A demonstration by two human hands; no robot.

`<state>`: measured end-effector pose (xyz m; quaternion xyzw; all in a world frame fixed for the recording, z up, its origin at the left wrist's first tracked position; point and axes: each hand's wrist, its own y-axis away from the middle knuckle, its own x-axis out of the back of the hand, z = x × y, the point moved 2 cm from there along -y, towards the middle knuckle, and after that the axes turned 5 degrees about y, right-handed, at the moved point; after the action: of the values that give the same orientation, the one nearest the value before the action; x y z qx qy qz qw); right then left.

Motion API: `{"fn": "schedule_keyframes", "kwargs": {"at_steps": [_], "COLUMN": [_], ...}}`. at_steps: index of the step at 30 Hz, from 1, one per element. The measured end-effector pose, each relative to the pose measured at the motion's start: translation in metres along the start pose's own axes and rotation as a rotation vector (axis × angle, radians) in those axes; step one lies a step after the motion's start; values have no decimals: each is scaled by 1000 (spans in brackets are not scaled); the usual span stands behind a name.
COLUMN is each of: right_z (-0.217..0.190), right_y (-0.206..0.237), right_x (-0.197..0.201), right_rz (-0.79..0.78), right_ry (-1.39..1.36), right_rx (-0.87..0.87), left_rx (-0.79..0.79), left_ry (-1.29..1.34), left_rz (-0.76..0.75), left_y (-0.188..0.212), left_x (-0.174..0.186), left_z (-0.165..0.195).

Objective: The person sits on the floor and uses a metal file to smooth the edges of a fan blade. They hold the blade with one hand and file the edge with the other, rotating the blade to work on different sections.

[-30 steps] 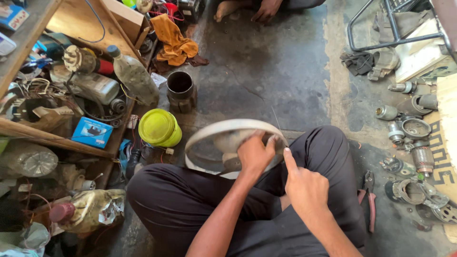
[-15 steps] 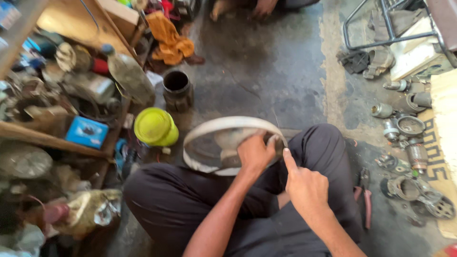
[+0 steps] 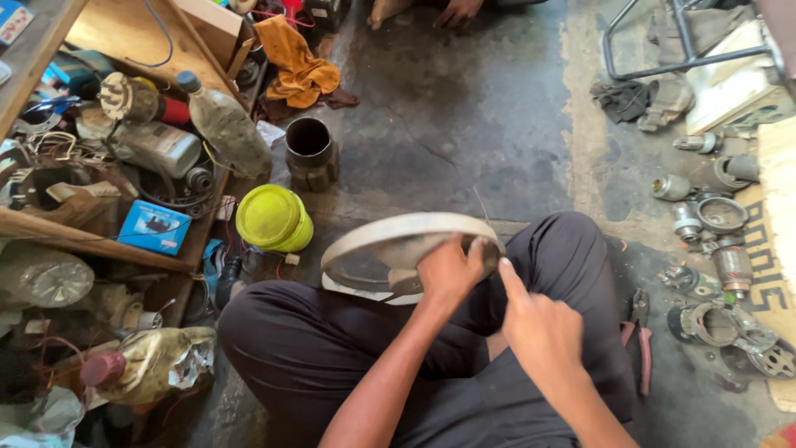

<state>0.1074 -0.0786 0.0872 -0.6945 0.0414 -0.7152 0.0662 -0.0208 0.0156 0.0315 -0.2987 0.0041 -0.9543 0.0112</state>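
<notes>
While left hand (image 3: 448, 270) grips round housing (image 3: 390, 249), right hand (image 3: 543, 332) apparently pointing

Two hands work at the near centre: the left hand (image 3: 448, 270) and the right hand (image 3: 543, 332). One round grey metal cover (image 3: 390, 249) sits there. To the left stand one yellow lidded container (image 3: 272, 218), one dark metal cylinder (image 3: 310, 149), one clear plastic bottle (image 3: 224, 124) and one blue box (image 3: 154, 226). One orange cloth (image 3: 297, 58) lies far left. One pair of red-handled pliers (image 3: 641, 336) lies right.
</notes>
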Motion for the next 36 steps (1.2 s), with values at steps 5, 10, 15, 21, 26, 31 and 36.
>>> {"fn": "schedule_keyframes", "kwargs": {"at_steps": [5, 10, 15, 21, 26, 31, 36], "right_z": [-1, 3, 1, 11, -2, -8, -6], "right_y": [1, 38, 2, 3, 28, 29, 9], "right_x": [-1, 22, -8, -6, 21, 16, -2], "right_rz": [-33, -55, -62, -97, -100, -72, -14], "right_ry": [23, 9, 43, 41, 43, 18, -20], "right_rx": [73, 35, -30, 35, 73, 35, 0], "left_rx": [-17, 67, 8, -76, 20, 25, -41], "left_ry": [23, 105, -69, 39, 52, 120, 123], "left_rz": [149, 115, -52, 52, 110, 137, 165], "left_y": [-12, -24, 0, 0, -10, -10, -7], "left_x": [6, 4, -21, -13, 11, 21, 23], "left_z": [-2, -12, -11, -3, 1, 6, 10]}}
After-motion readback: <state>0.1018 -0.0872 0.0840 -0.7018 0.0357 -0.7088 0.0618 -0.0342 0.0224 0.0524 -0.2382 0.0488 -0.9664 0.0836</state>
